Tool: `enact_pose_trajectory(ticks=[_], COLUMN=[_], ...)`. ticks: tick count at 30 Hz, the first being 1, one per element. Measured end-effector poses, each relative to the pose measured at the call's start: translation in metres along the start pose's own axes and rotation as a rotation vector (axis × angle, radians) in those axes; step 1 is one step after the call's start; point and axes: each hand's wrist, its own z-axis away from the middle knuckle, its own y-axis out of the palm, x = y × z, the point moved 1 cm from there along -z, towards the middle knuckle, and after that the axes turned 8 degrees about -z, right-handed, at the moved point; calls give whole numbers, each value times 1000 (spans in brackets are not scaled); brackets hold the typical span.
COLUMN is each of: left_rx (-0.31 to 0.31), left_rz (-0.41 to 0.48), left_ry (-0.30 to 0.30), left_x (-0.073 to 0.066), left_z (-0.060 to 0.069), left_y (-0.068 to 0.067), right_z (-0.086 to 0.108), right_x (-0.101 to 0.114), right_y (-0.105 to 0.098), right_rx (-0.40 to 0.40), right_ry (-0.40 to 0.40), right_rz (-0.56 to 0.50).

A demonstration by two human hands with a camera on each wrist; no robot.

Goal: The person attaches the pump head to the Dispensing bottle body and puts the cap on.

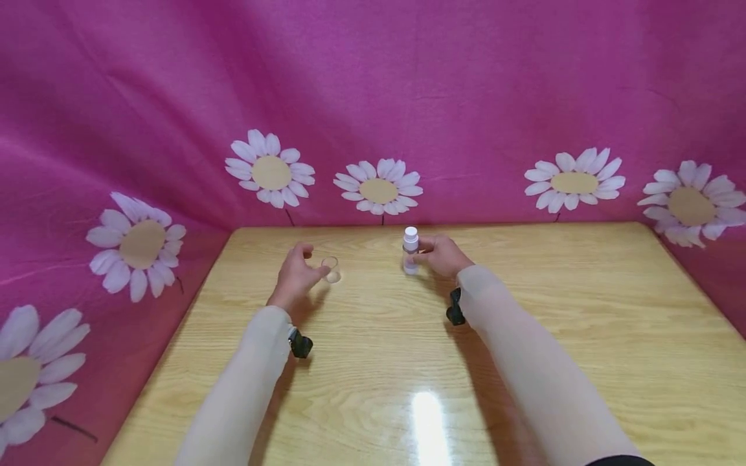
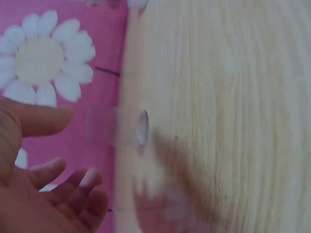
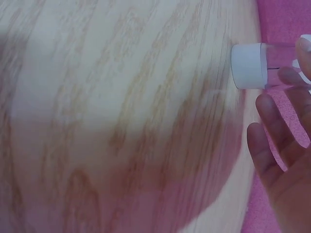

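A small clear cup [image 1: 333, 277] stands on the wooden table, left of the middle. My left hand [image 1: 296, 275] is beside it, fingers spread and loosely bent, holding nothing. In the left wrist view a gap shows between the hand [image 2: 53, 179] and the faint, blurred cup [image 2: 103, 127]. To the right, a slim clear bottle [image 1: 410, 243] with a white cap and white base stands upright. My right hand [image 1: 444, 256] pinches it from the right side. In the right wrist view thumb and forefinger are on the bottle [image 3: 250, 66], while the other fingers of the hand [image 3: 286, 160] stay off it.
The wooden table [image 1: 373, 362] runs back to a pink cloth [image 1: 466, 97] printed with white daisies. The cloth also borders the table's left and right sides. A dark wrist camera [image 1: 300, 343] sits on the left sleeve, another camera [image 1: 455, 307] on the right.
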Motion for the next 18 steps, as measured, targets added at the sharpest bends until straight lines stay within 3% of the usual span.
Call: enact_pose_trajectory(ticks=[3, 6, 10, 18], left_rx=[109, 163, 154, 171], left_rz=[54, 39, 25, 8], left_ry=[-59, -72, -47, 15], left_x=[5, 3, 1, 14], left_z=[-7, -15, -24, -26], left_y=[-1, 1, 6, 21], right_z=[-2, -3, -4, 2], right_x=[2, 2, 2, 0], right_y=[1, -2, -4, -3], right_rx=[9, -7, -15, 17], right_ry=[-14, 15, 56, 57], right_rz=[-13, -22, -31, -26])
